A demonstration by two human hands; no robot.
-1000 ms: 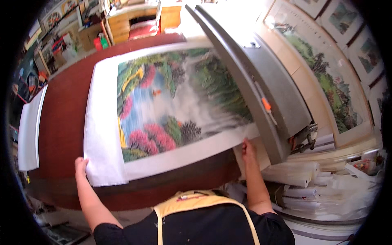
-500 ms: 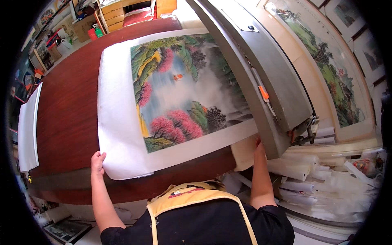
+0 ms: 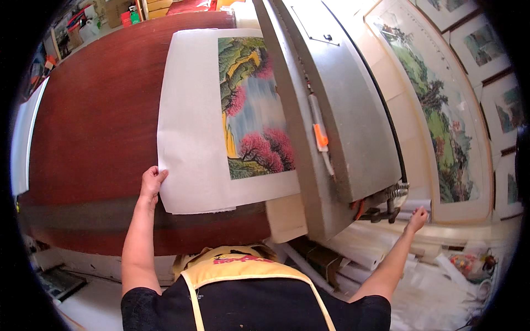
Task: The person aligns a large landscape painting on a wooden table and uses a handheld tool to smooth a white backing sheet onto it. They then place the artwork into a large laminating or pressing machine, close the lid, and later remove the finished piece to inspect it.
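A landscape painting (image 3: pixel 259 118) with pink trees, green hills and blue water is mounted on a wide white paper sheet (image 3: pixel 193 127). The sheet lies on the dark red table, and its right part is hidden beneath the long grey lid of a press (image 3: pixel 353 99). My left hand (image 3: pixel 153 182) pinches the sheet's left edge near the close corner. My right hand (image 3: pixel 418 219) is raised to the right of the press, near the springs and lever (image 3: pixel 391 204) at its close end. Its fingers are closed; whether anything is in them does not show.
An orange and white cutter-like tool (image 3: pixel 320 138) rests along the lid. A pale board or cloth (image 3: pixel 286 218) juts from under the press. Rolled papers and plastic wrap (image 3: pixel 359 248) are piled at lower right. A framed landscape (image 3: pixel 436 110) leans at the right. White paper (image 3: pixel 27 138) hangs over the table's left edge.
The sheet has slid right, with less of the painting showing outside the press. My right hand has left the press's near corner and moved right, past the lever. My left hand keeps its hold.
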